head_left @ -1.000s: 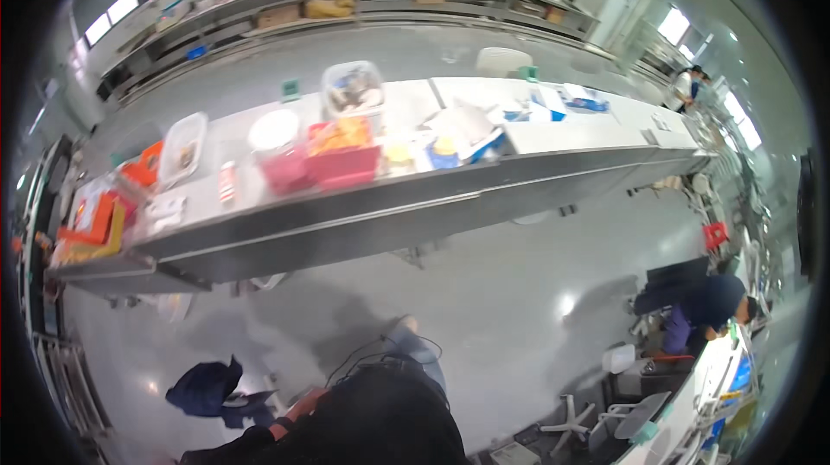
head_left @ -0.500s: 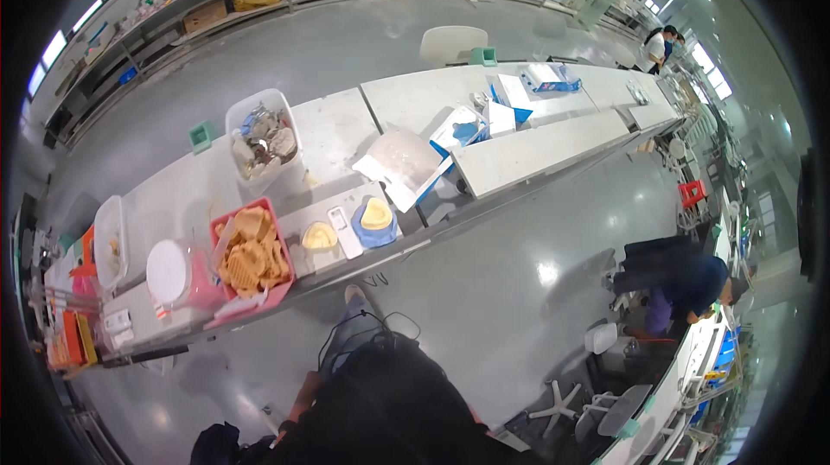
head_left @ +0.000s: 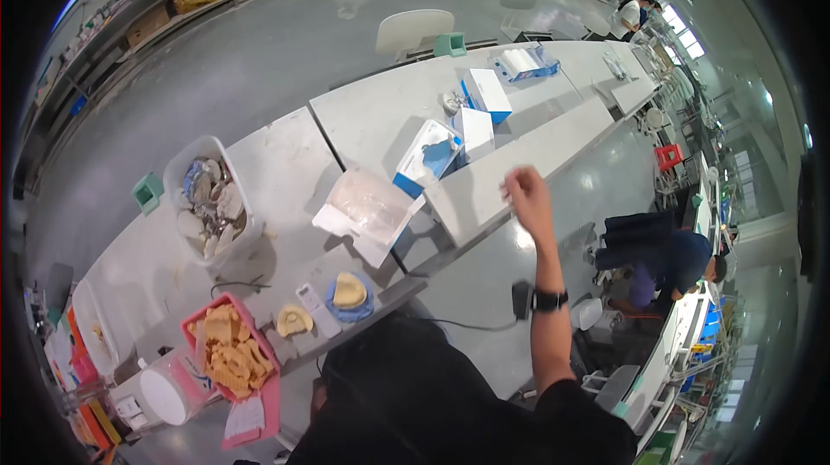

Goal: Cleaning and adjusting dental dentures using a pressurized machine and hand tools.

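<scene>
My right hand (head_left: 526,188) hangs over the front edge of a long pale raised board (head_left: 519,158), its fingers loosely bent and nothing visible in them. A dark watch (head_left: 549,301) is on that wrist. My left hand does not show; only a bit of skin is visible beside my dark top. Nearest my body on the bench are a yellow arch-shaped cast (head_left: 295,321), a white handheld device (head_left: 318,309) and a second yellow cast (head_left: 349,290) on a blue base (head_left: 361,305). Beyond the board's left end lies an open white-and-blue box (head_left: 428,152) with blue material inside.
At left stand a pink basket (head_left: 273,361) of orange-yellow pieces, a white-lidded tub (head_left: 164,396) and a white bin (head_left: 252,232) of scraps. A white sheet-like tray (head_left: 367,206) lies mid-bench. A black cable (head_left: 475,327) hangs near my arm. Another person (head_left: 687,262) bends at right.
I have come closer to the bench, so its things sit lower and further left in view. My right arm has risen into view and reaches out over the board.
</scene>
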Available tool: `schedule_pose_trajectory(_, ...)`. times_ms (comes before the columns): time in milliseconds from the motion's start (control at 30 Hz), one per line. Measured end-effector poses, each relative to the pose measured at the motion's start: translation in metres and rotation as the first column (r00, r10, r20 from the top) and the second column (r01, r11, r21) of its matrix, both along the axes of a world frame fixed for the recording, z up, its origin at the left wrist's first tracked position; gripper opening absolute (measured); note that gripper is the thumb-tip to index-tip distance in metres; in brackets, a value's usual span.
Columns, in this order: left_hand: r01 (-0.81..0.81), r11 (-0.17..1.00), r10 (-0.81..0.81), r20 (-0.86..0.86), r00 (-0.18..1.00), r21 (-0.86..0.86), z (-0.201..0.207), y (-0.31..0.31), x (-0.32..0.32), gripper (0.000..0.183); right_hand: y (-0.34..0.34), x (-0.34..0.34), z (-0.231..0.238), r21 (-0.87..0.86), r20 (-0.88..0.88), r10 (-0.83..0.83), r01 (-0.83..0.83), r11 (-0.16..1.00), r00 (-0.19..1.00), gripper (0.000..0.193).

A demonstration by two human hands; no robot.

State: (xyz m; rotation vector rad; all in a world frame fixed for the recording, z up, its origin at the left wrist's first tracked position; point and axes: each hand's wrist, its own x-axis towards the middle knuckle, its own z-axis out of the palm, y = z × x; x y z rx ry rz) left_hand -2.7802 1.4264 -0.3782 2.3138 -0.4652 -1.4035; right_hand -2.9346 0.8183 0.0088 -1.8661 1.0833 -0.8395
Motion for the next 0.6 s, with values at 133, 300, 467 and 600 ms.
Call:
schedule_pose_trajectory(133, -0.132, 0.987, 0.133, -0.008, 0.991, 0.088, 0.024, -0.002, -0.010, 0.037, -0.159, 0.078, -0.039, -0.022, -0.121, 0.088, -0.091, 0.996, 0.989, 0.018)
schedule_pose_trajectory(300, -0.381, 0.889, 0.377, 0.066, 0.924, 0.256, 0.085, 0.007, -0.047, 0.041, -0.318, 0.157, -0.179, -0.135, -0.559, 0.155, -0.274, 0.952, 0.815, 0.044)
schedule_pose_trajectory(467, -0.585, 0.752, 0.564, 0.165, 0.809, 0.303, 0.158, -0.018, -0.097, 0.045, -0.372, 0.193, -0.284, -0.097, -0.861, 0.209, -0.554, 0.827, 0.463, 0.068)
schedule_pose_trajectory(600, -0.728, 0.630, 0.693, 0.228, 0.684, 0.270, 0.198, -0.050, -0.127, 0.048, -0.364, 0.180, -0.285, -0.289, -0.837, 0.043, -0.507, 0.812, 0.546, 0.034)
